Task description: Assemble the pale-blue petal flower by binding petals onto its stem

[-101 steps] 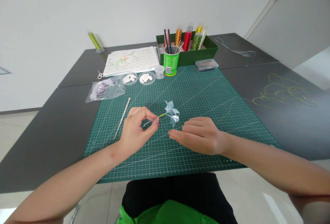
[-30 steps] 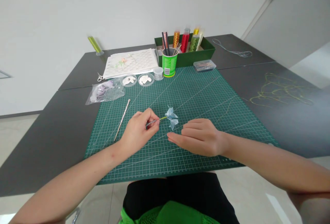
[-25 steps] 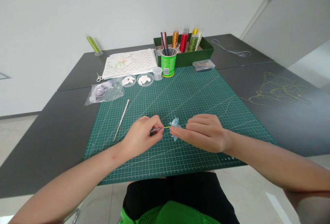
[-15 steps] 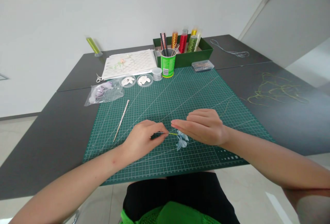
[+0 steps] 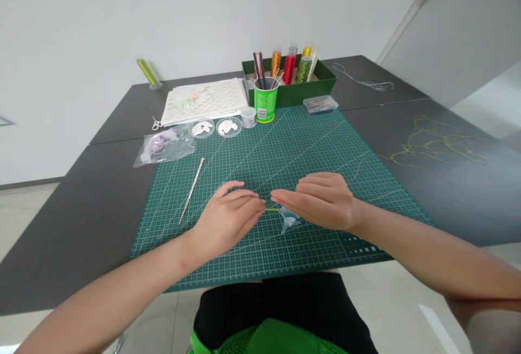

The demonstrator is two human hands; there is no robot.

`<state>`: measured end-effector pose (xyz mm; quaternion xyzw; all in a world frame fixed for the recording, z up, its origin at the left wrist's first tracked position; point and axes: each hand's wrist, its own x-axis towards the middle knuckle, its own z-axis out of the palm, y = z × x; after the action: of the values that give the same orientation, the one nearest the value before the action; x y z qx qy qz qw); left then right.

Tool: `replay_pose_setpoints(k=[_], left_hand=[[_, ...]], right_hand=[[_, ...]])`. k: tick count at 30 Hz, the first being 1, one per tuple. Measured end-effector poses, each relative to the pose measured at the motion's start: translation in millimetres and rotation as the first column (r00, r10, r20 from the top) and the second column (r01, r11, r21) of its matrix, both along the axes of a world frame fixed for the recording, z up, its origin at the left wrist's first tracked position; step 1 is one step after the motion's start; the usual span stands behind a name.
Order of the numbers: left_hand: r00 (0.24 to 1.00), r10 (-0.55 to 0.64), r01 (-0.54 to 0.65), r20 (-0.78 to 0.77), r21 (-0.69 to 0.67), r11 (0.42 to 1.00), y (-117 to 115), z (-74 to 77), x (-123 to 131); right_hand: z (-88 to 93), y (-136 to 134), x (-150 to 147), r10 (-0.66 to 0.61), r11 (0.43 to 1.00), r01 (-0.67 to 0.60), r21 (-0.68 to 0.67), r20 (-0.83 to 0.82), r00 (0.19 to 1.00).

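Note:
My left hand (image 5: pixel 232 215) is pinched on the thin stem of a small pale-blue fabric flower (image 5: pixel 290 220). The stem shows yellow-green beside my fingertips, and the petals point right, above the mat. My right hand (image 5: pixel 319 200) is closed, its fingers pressed together, just right of my left fingertips and partly over the flower. A fine yellow-green thread (image 5: pixel 358 170) leads from behind my right hand toward a loose tangle on the right; my fingers appear closed on it, though its end between them is hidden.
A green cutting mat (image 5: pixel 252 259) lies beneath my hands. A silver stick (image 5: pixel 191 191) rests at left. Farther back are dishes of white pieces (image 5: pixel 228 126), a plastic bag (image 5: pixel 165 146), a green cup (image 5: pixel 266 101), a box (image 5: pixel 301 93) of thread spools and the tangled thread (image 5: pixel 439 142).
My left fingers have rolled over the stem, with the index finger now lifted and extended. The flower has turned about its stem. My right hand has stayed nearly still.

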<state>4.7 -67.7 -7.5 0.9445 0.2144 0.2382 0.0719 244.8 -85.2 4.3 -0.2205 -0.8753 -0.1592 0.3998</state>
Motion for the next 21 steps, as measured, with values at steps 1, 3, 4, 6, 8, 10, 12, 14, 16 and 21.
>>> replay_pose_setpoints(k=[1, 3, 4, 6, 8, 10, 12, 14, 16, 21], left_hand=[[1.000, -0.004, 0.004, -0.005, 0.018, 1.000, -0.6, 0.3, 0.1], [1.000, -0.012, 0.012, -0.009, 0.045, 0.999, -1.8, 1.0, 0.2], [1.000, -0.014, 0.014, -0.005, 0.056, 0.998, -2.3, 1.4, 0.2], [1.000, -0.019, 0.019, 0.006, 0.074, 0.997, -3.2, 2.0, 0.1], [1.000, -0.026, 0.024, 0.014, 0.084, 0.996, -3.7, 2.4, -0.1], [0.999, -0.034, 0.033, 0.016, 0.090, 0.995, -4.0, 2.6, -0.1], [0.999, -0.040, 0.039, 0.012, 0.095, 0.995, -4.3, 2.7, -0.1], [0.999, -0.042, 0.041, 0.005, 0.097, 0.994, -4.7, 2.7, 0.0], [0.999, -0.039, 0.039, 0.000, 0.094, 0.995, -5.1, 2.4, 0.3], [0.999, -0.045, 0.044, 0.014, 0.092, 0.995, -5.2, 0.5, 1.0]], right_hand=[[0.6, -0.1, -0.2, -0.003, 1.000, 0.003, -0.003, 0.000, 1.000], [1.8, -0.3, -0.4, -0.008, 1.000, 0.008, -0.005, -0.004, 1.000], [2.2, -0.3, -0.4, -0.011, 1.000, 0.011, -0.004, -0.005, 1.000], [2.5, -0.1, -0.4, -0.013, 1.000, 0.013, -0.002, -0.006, 1.000], [2.3, 0.4, -0.6, -0.010, 1.000, 0.010, -0.005, -0.009, 1.000], [2.2, 1.2, -1.0, -0.002, 1.000, 0.002, -0.019, -0.020, 1.000], [2.7, 2.3, -1.8, 0.001, 0.999, -0.002, -0.032, -0.039, 0.999], [3.9, 3.4, -2.6, -0.006, 0.999, 0.004, -0.039, -0.054, 0.999], [5.1, 4.6, -3.4, -0.024, 0.999, 0.021, -0.047, -0.059, 0.998], [4.8, 7.7, -4.2, -0.075, 0.994, 0.068, -0.081, -0.094, 0.993]])
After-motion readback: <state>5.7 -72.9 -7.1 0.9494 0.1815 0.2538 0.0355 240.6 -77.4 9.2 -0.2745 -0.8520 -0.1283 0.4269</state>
